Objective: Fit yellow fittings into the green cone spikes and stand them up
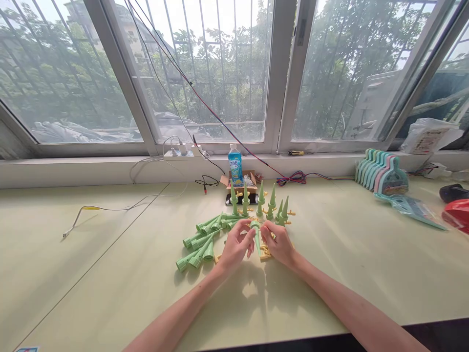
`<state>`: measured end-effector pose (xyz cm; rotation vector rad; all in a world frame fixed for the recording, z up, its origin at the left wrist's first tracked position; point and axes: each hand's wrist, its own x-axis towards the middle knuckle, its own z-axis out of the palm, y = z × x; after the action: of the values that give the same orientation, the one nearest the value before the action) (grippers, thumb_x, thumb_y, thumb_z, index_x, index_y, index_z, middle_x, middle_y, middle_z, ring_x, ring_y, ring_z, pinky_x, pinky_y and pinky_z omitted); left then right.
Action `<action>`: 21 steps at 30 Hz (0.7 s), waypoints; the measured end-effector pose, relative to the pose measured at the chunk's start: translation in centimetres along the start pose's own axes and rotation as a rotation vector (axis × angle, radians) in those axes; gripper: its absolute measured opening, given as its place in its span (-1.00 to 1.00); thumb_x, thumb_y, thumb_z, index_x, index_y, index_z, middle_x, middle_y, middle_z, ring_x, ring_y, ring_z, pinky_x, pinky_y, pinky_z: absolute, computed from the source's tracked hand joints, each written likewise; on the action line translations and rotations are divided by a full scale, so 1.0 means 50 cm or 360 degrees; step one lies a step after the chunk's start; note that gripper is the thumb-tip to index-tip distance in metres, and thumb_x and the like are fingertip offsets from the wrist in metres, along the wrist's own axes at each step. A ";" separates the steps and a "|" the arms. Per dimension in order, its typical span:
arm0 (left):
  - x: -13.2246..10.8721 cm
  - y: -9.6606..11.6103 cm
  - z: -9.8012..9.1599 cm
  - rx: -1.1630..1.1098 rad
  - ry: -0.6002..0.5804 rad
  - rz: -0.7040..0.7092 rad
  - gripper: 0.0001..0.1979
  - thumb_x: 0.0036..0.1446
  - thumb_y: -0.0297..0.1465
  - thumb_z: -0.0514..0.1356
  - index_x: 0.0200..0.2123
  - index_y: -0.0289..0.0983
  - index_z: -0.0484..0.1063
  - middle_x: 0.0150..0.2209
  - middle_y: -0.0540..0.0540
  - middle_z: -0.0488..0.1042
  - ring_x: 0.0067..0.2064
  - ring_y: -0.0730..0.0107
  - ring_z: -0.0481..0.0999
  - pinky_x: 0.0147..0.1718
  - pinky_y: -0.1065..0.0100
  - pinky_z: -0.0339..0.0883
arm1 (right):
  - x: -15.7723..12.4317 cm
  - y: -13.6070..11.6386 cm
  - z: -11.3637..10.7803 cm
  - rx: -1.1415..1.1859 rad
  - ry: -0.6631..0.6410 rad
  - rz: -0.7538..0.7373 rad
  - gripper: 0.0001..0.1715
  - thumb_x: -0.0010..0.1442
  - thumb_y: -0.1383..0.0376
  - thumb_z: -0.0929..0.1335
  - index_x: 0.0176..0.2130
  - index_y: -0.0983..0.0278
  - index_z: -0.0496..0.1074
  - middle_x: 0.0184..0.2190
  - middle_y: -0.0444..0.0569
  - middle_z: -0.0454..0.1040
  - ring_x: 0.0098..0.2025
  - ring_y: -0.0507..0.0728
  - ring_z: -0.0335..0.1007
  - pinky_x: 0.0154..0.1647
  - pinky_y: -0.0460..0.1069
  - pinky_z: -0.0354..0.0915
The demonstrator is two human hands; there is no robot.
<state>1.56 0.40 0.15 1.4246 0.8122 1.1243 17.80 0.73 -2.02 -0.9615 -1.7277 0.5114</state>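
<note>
My left hand (235, 245) is closed on a green plastic plant watering spike (257, 240), its wide cap up and its point towards me. Fingers pinched, my right hand (281, 244) meets the spike's side near the cap; any small piece between them is hidden. Beneath the right hand lie small yellow valve pieces (265, 252). Loose green spikes (201, 255) are heaped to the left of my left hand. Behind both hands, several spikes with yellow valves (271, 199) stand points up in a loose row.
A blue-labelled bottle (235, 165) stands at an open cardboard box (249, 182), with a dark phone (223, 199) in front. Cables (293, 179) and a power strip (179, 154) lie along the window. Pastel plastic pieces (383, 172) and a red object (458, 215) are at right.
</note>
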 end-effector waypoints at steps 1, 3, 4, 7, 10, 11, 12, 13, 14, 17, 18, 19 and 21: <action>-0.001 -0.001 0.000 0.0029 -0.0007 0.0030 -0.61 0.16 -0.11 0.21 -0.06 -0.21 0.28 -0.34 0.06 0.31 -0.63 0.63 0.34 -0.71 0.50 0.18 | 0.000 0.001 0.000 0.0004 0.0001 0.0019 -0.51 0.41 0.10 0.15 -0.51 0.24 0.15 -0.62 -0.19 0.20 -0.59 -0.01 0.09 -0.52 -0.08 0.10; -0.003 -0.002 -0.001 0.0099 -0.0020 0.0088 -0.63 0.16 -0.13 0.21 -0.07 -0.19 0.28 -0.28 0.03 0.29 -0.58 0.62 0.36 -0.71 0.51 0.18 | 0.000 0.001 0.001 0.0022 0.0008 0.0056 -0.49 0.41 0.10 0.14 -0.53 0.23 0.14 -0.64 -0.20 0.18 -0.60 -0.01 0.07 -0.54 -0.07 0.07; -0.004 -0.002 -0.001 0.0146 -0.0017 0.0115 -0.64 0.16 -0.15 0.21 -0.07 -0.19 0.28 -0.26 0.02 0.29 -0.56 0.61 0.37 -0.70 0.51 0.20 | 0.000 0.001 0.001 0.0033 0.0012 0.0071 -0.48 0.41 0.09 0.13 -0.54 0.23 0.13 -0.65 -0.20 0.17 -0.61 -0.01 0.06 -0.55 -0.07 0.06; -0.008 -0.003 0.000 0.0349 0.0013 0.0210 -0.70 0.16 -0.20 0.21 -0.09 -0.20 0.29 -0.23 -0.02 0.32 -0.49 0.58 0.40 -0.59 0.49 0.31 | 0.000 -0.001 0.002 0.0037 0.0038 0.0096 -0.45 0.41 0.09 0.12 -0.57 0.23 0.10 -0.67 -0.19 0.14 -0.62 -0.01 0.05 -0.57 -0.06 0.04; -0.011 -0.008 0.002 0.0554 0.0067 0.0307 -0.77 0.18 -0.25 0.20 -0.14 -0.20 0.32 -0.25 -0.04 0.38 -0.45 0.52 0.43 -0.50 0.45 0.36 | -0.001 -0.001 0.003 0.0011 0.0053 0.0112 -0.44 0.41 0.09 0.12 -0.58 0.23 0.09 -0.68 -0.19 0.14 -0.64 -0.01 0.03 -0.58 -0.06 0.02; -0.011 -0.010 0.002 0.0604 0.0080 0.0328 -0.79 0.19 -0.26 0.19 -0.15 -0.20 0.33 -0.28 -0.04 0.39 -0.45 0.50 0.43 -0.49 0.44 0.35 | -0.001 0.000 0.004 0.0001 0.0057 0.0116 -0.44 0.41 0.10 0.12 -0.58 0.23 0.09 -0.69 -0.19 0.14 -0.64 -0.01 0.03 -0.59 -0.06 0.01; -0.012 -0.011 0.003 0.0642 0.0089 0.0341 -0.81 0.20 -0.27 0.18 -0.15 -0.20 0.33 -0.30 -0.03 0.40 -0.45 0.49 0.43 -0.51 0.45 0.34 | -0.002 0.000 0.005 -0.0008 0.0061 0.0118 -0.44 0.41 0.10 0.12 -0.58 0.23 0.10 -0.69 -0.19 0.13 -0.64 -0.02 0.02 -0.59 -0.06 0.01; -0.012 -0.013 0.003 0.0667 0.0093 0.0349 -0.81 0.20 -0.27 0.18 -0.15 -0.19 0.34 -0.33 -0.03 0.40 -0.45 0.48 0.43 -0.53 0.46 0.32 | -0.002 0.001 0.006 -0.0013 0.0066 0.0118 -0.45 0.41 0.10 0.12 -0.58 0.23 0.10 -0.69 -0.19 0.13 -0.65 -0.02 0.02 -0.59 -0.06 0.01; -0.012 -0.013 0.002 0.0682 0.0096 0.0354 -0.82 0.21 -0.26 0.17 -0.15 -0.19 0.34 -0.33 -0.04 0.41 -0.46 0.47 0.43 -0.55 0.46 0.31 | -0.002 0.001 0.007 -0.0015 0.0073 0.0117 -0.45 0.41 0.11 0.12 -0.58 0.23 0.10 -0.69 -0.19 0.13 -0.64 -0.02 0.02 -0.59 -0.06 0.01; -0.011 -0.014 0.002 0.0688 0.0089 0.0376 -0.78 0.23 -0.25 0.15 -0.09 -0.19 0.31 -0.26 -0.07 0.42 -0.46 0.48 0.43 -0.56 0.47 0.29 | -0.001 -0.001 0.009 -0.0006 0.0091 0.0102 -0.47 0.41 0.11 0.12 -0.56 0.23 0.10 -0.68 -0.20 0.13 -0.64 -0.02 0.02 -0.58 -0.07 0.02; -0.011 -0.014 0.002 0.0681 0.0082 0.0394 -0.75 0.24 -0.25 0.15 -0.05 -0.18 0.29 -0.22 -0.08 0.42 -0.46 0.50 0.43 -0.55 0.47 0.31 | -0.001 -0.002 0.010 -0.0006 0.0094 0.0092 -0.48 0.41 0.11 0.11 -0.55 0.23 0.10 -0.67 -0.20 0.13 -0.63 -0.02 0.03 -0.58 -0.07 0.02; -0.010 -0.015 0.003 0.0672 0.0078 0.0417 -0.72 0.25 -0.25 0.13 -0.01 -0.17 0.25 -0.17 -0.09 0.41 -0.46 0.52 0.42 -0.54 0.46 0.32 | -0.001 -0.004 0.010 -0.0006 0.0100 0.0080 -0.48 0.42 0.12 0.11 -0.54 0.23 0.09 -0.65 -0.20 0.13 -0.62 -0.02 0.03 -0.57 -0.07 0.02; -0.010 -0.016 0.004 0.0646 0.0069 0.0460 -0.68 0.28 -0.24 0.11 0.05 -0.15 0.16 -0.10 -0.11 0.37 -0.46 0.56 0.41 -0.53 0.45 0.34 | -0.001 -0.008 0.011 -0.0010 0.0117 0.0054 -0.50 0.42 0.13 0.11 -0.53 0.23 0.10 -0.63 -0.20 0.14 -0.60 -0.02 0.04 -0.55 -0.08 0.04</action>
<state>1.68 0.00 -0.74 1.9080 0.9217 1.2574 17.17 0.49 -1.95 -1.0036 -1.6510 0.4868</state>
